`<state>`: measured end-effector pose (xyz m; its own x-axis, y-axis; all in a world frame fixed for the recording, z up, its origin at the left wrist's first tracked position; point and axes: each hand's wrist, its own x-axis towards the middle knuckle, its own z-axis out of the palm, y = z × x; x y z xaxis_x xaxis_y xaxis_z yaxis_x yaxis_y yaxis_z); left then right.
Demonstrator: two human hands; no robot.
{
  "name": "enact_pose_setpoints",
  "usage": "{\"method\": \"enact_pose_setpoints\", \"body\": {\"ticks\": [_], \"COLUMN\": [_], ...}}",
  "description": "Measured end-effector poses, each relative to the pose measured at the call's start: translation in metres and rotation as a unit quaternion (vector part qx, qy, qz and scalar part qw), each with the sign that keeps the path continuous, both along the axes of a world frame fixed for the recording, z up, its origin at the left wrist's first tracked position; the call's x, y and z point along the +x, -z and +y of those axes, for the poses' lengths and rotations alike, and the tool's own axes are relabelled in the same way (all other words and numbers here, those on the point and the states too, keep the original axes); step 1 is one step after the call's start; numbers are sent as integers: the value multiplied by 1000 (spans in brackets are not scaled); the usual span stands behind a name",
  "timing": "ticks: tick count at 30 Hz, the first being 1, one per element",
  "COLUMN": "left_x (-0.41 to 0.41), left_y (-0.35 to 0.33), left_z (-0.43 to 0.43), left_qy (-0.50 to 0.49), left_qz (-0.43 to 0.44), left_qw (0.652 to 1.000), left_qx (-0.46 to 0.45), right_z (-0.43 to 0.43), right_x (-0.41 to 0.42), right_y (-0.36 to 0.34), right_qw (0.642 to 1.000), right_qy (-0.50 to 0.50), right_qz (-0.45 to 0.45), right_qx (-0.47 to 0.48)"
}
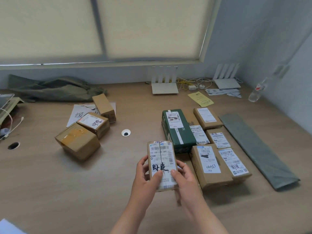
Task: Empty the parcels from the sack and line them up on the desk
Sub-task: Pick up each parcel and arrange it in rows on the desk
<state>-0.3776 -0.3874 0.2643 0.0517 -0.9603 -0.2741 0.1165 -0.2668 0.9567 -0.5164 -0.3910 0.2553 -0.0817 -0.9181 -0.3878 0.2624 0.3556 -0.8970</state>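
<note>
Cardboard parcel point(161, 163) held above the desk point(50, 191), left hand point(145, 176) and right hand point(183, 177) gripping its near end, beside the lined-up boxes point(211, 149). Loose parcels point(84, 130) lie near the flat sack point(50, 88). Risk: set down carelessly, it knocks the neighbouring boxes askew.
</note>
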Motion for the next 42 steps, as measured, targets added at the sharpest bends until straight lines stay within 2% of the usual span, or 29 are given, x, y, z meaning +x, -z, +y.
{"method": "enact_pose_setpoints", "body": {"ticks": [7, 17, 24, 34, 42], "left_x": [4, -18, -27, -23, -31], "left_y": [13, 47, 89, 151, 160], "left_z": [-16, -86, -158, -225, -226], "left_qy": [-1, -83, -88, -70, -16], "left_qz": [18, 3, 2, -54, -205], "left_qw": [1000, 996, 991, 984, 970], "left_qx": [-2, 40, 102, 154, 128], "right_z": [-15, -87, -133, -167, -168], "right_x": [3, -13, -21, -14, -13], "right_y": [4, 33, 76, 106, 112], "right_qw": [999, 992, 992, 971, 938], "right_qy": [-6, -75, -3, 106, 207], "right_qz": [46, 81, 65, -98, -166], "right_qx": [4, 54, 107, 190, 221]}}
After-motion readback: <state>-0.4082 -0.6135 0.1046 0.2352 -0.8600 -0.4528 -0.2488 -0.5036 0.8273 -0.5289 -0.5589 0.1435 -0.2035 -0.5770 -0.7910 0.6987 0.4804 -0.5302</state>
